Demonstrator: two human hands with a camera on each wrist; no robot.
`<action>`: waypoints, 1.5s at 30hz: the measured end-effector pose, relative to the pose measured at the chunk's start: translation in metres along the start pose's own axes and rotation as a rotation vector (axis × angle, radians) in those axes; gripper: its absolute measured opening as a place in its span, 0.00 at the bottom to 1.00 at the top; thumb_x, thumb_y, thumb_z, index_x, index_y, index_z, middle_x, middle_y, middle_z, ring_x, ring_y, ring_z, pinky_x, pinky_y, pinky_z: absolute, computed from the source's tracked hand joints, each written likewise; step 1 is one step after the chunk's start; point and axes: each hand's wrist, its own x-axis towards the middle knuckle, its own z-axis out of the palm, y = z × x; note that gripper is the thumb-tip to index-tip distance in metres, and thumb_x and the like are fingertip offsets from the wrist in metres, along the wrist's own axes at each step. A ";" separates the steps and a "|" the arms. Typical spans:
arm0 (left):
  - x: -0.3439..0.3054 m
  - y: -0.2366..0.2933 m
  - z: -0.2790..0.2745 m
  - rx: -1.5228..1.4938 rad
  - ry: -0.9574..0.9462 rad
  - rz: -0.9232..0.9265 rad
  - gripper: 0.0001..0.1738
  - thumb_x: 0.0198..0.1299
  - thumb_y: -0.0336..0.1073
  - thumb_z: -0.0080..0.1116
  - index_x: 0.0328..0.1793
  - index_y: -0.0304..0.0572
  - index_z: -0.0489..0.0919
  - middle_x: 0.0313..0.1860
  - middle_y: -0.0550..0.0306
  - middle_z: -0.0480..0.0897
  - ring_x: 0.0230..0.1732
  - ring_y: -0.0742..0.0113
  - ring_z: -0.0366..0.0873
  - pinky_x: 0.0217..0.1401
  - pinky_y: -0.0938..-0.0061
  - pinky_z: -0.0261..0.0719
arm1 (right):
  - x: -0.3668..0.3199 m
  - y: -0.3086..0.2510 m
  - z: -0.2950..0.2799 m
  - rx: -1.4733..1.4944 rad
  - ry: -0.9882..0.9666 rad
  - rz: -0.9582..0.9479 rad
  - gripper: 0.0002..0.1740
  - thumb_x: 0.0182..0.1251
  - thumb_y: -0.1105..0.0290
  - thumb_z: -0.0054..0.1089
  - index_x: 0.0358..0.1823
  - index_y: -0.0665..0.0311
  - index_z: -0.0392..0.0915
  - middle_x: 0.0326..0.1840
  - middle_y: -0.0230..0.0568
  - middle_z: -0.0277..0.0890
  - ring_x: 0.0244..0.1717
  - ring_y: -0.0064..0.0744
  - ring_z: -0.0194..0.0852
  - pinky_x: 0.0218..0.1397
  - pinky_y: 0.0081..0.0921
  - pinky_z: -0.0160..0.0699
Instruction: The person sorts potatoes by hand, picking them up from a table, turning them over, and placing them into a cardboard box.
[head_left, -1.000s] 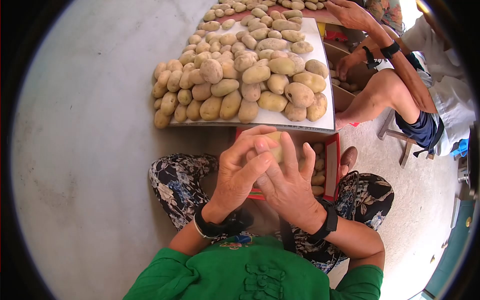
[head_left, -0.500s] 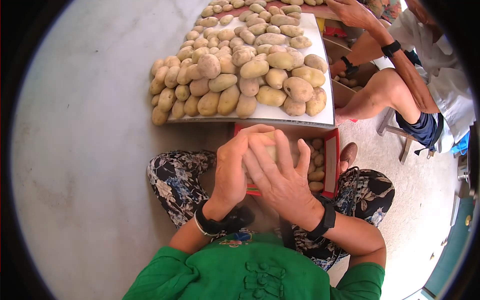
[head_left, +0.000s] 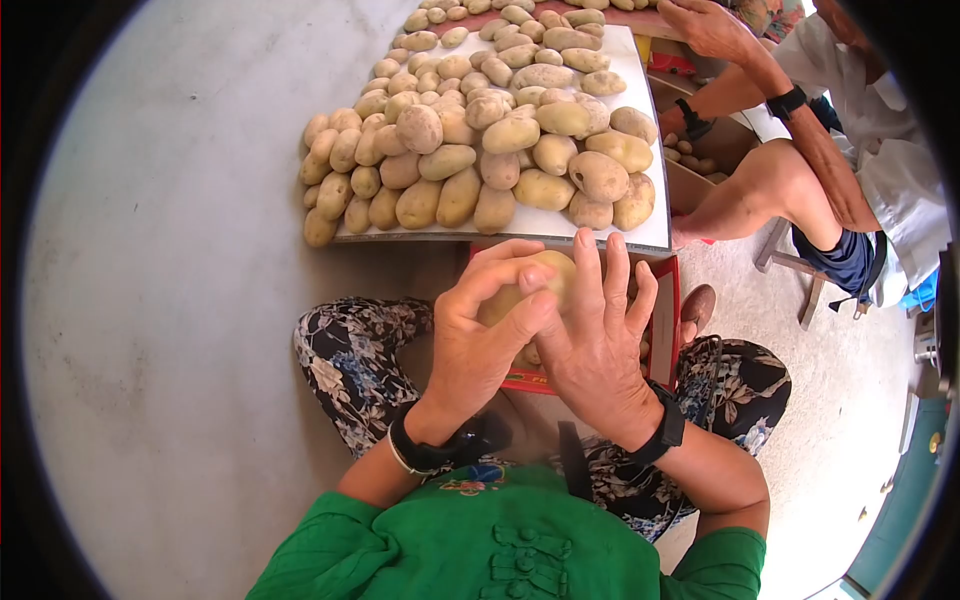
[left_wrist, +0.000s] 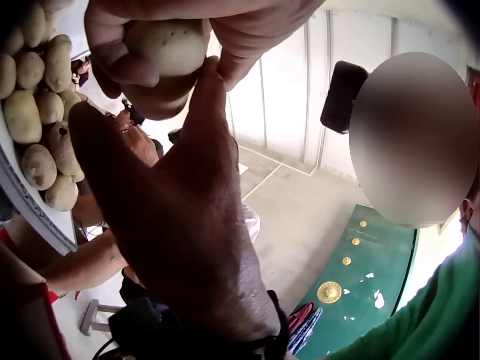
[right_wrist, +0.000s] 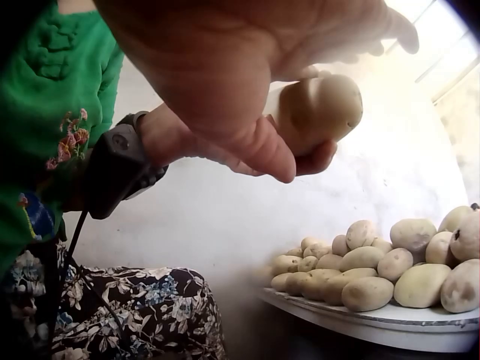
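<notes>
Your left hand (head_left: 478, 345) curls round the potato (head_left: 548, 278); your right hand's (head_left: 592, 345) straight, spread fingers appear only to rest against it. Steady it over the red box (head_left: 668, 340).

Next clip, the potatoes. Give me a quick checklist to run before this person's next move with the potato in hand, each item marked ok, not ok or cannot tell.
1. Potato firmly held: ok, the left hand curls its fingers round it.
2. Right hand helping: ok, straight fingers rest against it.
3. Red box beneath the hands: ok.
4. Free room in the box: cannot tell, the hands hide most of it.
5. Second person's hand out of the way: ok, at the far end of the board.
</notes>
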 end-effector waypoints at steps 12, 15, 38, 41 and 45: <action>0.000 -0.002 0.000 -0.269 -0.060 -0.095 0.11 0.54 0.27 0.56 0.45 0.33 0.77 0.56 0.53 0.71 0.53 0.71 0.69 0.56 0.74 0.68 | -0.001 -0.002 -0.002 -0.007 -0.005 0.011 0.27 0.58 0.64 0.52 0.61 0.47 0.65 0.68 0.54 0.52 0.66 0.53 0.53 0.56 0.58 0.52; 0.000 -0.003 0.000 -0.319 -0.076 -0.108 0.11 0.55 0.27 0.55 0.45 0.33 0.77 0.56 0.52 0.71 0.53 0.70 0.69 0.57 0.73 0.68 | -0.001 -0.003 -0.004 -0.011 -0.004 0.007 0.27 0.58 0.63 0.52 0.62 0.47 0.65 0.67 0.54 0.52 0.66 0.53 0.53 0.56 0.58 0.52; -0.004 -0.021 -0.004 -1.424 -0.318 -0.420 0.26 0.63 0.56 0.31 0.44 0.43 0.71 0.31 0.52 0.74 0.21 0.61 0.71 0.17 0.76 0.66 | 0.013 0.021 -0.016 1.839 -0.429 0.520 0.23 0.71 0.63 0.40 0.63 0.67 0.59 0.55 0.37 0.67 0.55 0.22 0.63 0.57 0.20 0.62; -0.002 -0.018 -0.004 -1.360 -0.409 -0.383 0.22 0.63 0.52 0.35 0.44 0.41 0.70 0.32 0.53 0.75 0.25 0.61 0.73 0.24 0.76 0.71 | 0.010 0.021 -0.009 1.781 -0.498 0.547 0.25 0.72 0.58 0.36 0.63 0.67 0.57 0.54 0.37 0.67 0.55 0.23 0.64 0.57 0.22 0.64; 0.003 -0.006 0.006 -0.334 0.166 -0.063 0.17 0.60 0.41 0.49 0.48 0.36 0.71 0.43 0.46 0.77 0.39 0.53 0.77 0.47 0.68 0.74 | 0.007 0.012 -0.003 2.338 -0.460 0.945 0.27 0.72 0.52 0.35 0.63 0.63 0.58 0.56 0.41 0.67 0.56 0.30 0.67 0.56 0.29 0.69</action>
